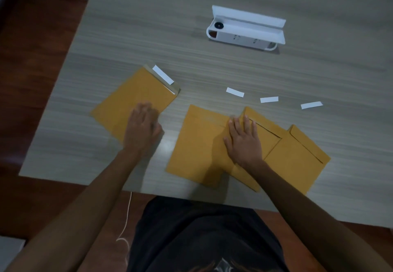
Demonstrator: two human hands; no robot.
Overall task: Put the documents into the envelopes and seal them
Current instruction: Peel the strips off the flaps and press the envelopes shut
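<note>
A yellow-brown envelope [129, 99] lies tilted at the left of the table, its flap end far from me with a white strip [163, 74] across it. My left hand [143, 130] rests on its near right corner, fingers curled downward. Three more envelopes overlap at the right: one [195, 144] at the left of the group, one [265, 131] in the middle, one [297, 159] at the far right. My right hand [243, 142] presses flat on the overlap of the left and middle ones, fingers straight.
Three loose white paper strips [235, 92] [269, 99] [311, 105] lie in a row beyond the right envelopes. A white open box-like device [246, 31] stands at the back. The grey table [212, 63] ends at my body; dark wooden floor [32, 69] at the left.
</note>
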